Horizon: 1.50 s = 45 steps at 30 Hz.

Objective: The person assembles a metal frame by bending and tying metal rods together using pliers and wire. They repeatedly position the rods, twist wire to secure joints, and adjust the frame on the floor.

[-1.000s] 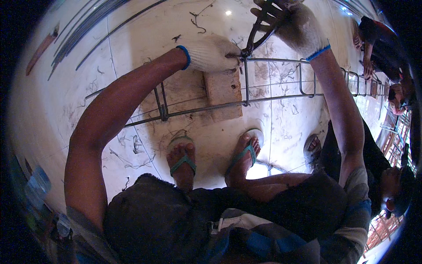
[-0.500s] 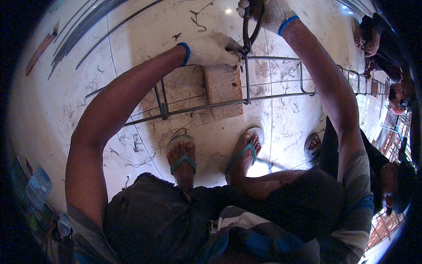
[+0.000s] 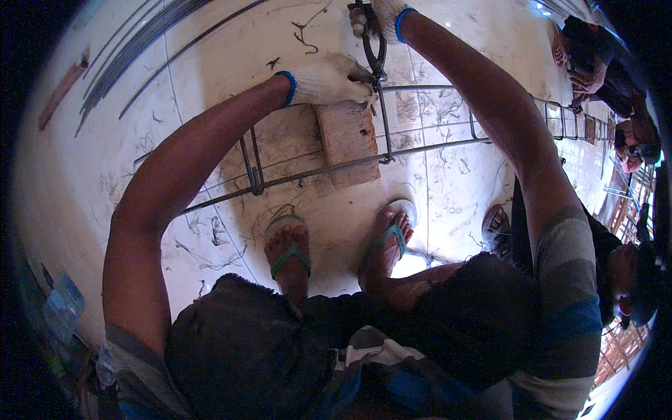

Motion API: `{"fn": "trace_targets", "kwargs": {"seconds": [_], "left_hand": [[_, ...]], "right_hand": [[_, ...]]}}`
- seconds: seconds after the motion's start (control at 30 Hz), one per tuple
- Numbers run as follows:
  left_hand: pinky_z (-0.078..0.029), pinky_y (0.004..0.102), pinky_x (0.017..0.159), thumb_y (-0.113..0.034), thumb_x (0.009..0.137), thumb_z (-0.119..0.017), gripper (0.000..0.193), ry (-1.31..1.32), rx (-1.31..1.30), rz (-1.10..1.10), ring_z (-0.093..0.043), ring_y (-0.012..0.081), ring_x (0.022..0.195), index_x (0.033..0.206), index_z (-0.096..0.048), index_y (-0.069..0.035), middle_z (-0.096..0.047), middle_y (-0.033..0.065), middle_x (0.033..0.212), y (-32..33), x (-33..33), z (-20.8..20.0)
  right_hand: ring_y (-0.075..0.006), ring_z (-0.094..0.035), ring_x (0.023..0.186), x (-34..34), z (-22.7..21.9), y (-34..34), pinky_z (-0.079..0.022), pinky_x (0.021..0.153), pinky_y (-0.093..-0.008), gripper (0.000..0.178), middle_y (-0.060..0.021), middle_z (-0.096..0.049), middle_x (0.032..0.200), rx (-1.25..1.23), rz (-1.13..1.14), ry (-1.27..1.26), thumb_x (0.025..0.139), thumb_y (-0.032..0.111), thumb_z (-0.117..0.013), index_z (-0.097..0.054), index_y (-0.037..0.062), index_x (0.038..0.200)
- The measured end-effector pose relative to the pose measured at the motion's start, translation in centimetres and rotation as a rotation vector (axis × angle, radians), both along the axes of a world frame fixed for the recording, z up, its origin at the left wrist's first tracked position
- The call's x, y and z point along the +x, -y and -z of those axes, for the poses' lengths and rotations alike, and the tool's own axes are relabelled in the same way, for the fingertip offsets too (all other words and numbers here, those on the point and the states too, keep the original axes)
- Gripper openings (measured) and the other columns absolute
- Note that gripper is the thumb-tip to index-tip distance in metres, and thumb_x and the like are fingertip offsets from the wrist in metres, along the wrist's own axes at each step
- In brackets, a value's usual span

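Note:
My right hand (image 3: 387,19), in a pale knitted glove with a blue cuff, grips the handles of dark pincers (image 3: 374,50) at the top of the view. Their jaws meet the far corner of a steel stirrup (image 3: 384,126), where it crosses a long bar. My left hand (image 3: 327,78), gloved the same way, is closed around the bar just left of the jaws; its fingertips are partly hidden. The stirrup belongs to a long rebar cage (image 3: 437,145) lying across the floor. A reddish-brown block (image 3: 346,143) lies beneath the cage.
Loose steel bars (image 3: 133,52) lie at the far left beside a reddish strip (image 3: 64,89). Scraps of wire (image 3: 217,229) are scattered over the pale tiles. My sandalled feet (image 3: 288,252) stand on the near side of the cage. Other people (image 3: 588,66) crouch along the right.
My right hand has swung left with the pincers, whose handles now look closer together. My left hand keeps its place at the joint. The view has shifted slightly.

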<state>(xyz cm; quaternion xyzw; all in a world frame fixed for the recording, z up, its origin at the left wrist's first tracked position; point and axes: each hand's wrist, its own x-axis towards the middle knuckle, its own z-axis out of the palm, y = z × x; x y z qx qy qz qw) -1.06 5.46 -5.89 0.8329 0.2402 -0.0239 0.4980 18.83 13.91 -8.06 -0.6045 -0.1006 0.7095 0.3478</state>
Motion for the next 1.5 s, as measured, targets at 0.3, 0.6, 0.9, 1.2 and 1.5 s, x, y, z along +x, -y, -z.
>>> {"fn": "trace_targets", "kwargs": {"seconds": [0.3,0.6,0.9,1.2,1.5], "left_hand": [[-0.050,0.0393,0.107,-0.060,0.101,-0.059,0.067,-0.043,-0.082,-0.058,-0.068,0.0327,0.121,0.141,-0.067,-0.007,-0.073,0.0201,0.131,0.3,-0.6,-1.0],[-0.050,0.0430,0.104,-0.064,0.106,-0.048,0.065,-0.106,-0.175,-0.166,-0.069,0.0351,0.115,0.125,-0.074,-0.007,-0.074,0.0198,0.125,-0.5,-0.9,-1.3],[-0.053,0.0382,0.095,-0.053,0.101,-0.063,0.056,0.160,-0.178,-0.129,-0.071,0.0261,0.101,0.128,-0.073,-0.005,-0.076,0.0186,0.110,0.1,-1.1,2.0],[-0.049,0.0437,0.109,-0.045,0.096,-0.066,0.060,-0.030,0.101,0.141,-0.066,0.0355,0.123,0.137,-0.066,-0.002,-0.070,0.0224,0.130,-0.6,0.1,-0.1],[-0.051,0.0456,0.104,-0.045,0.099,-0.064,0.049,-0.042,0.078,0.100,-0.069,0.0372,0.113,0.133,-0.070,-0.010,-0.073,0.0213,0.122,-0.2,-0.6,-0.9]], "right_hand": [[-0.0209,-0.056,0.059,0.2,-5.1,1.3,-0.054,0.061,-0.0396,0.038,0.0002,-0.052,0.068,0.193,-0.151,-0.198,0.101,0.054,-0.057,-0.055,0.0192,0.085],[-0.0300,-0.071,0.093,3.7,-2.6,1.7,-0.054,0.090,-0.0596,0.051,-0.0111,-0.071,0.097,0.095,-0.058,-0.146,0.102,0.059,-0.055,-0.062,0.0091,0.099],[-0.0201,-0.056,0.065,2.4,-2.1,1.7,-0.054,0.061,-0.0403,0.048,-0.0024,-0.053,0.076,0.259,0.082,-0.124,0.102,0.058,-0.056,-0.056,0.0103,0.098],[-0.0128,-0.046,0.060,1.0,-9.8,8.2,-0.040,0.056,-0.0313,0.024,0.0032,-0.050,0.074,0.667,0.342,-0.040,0.097,0.041,-0.061,-0.056,0.0170,0.098],[-0.0201,-0.052,0.087,-2.8,-10.8,17.4,-0.045,0.080,-0.0406,0.047,-0.0028,-0.053,0.090,1.253,0.151,0.131,0.090,0.040,-0.072,-0.057,0.0069,0.122]]}}
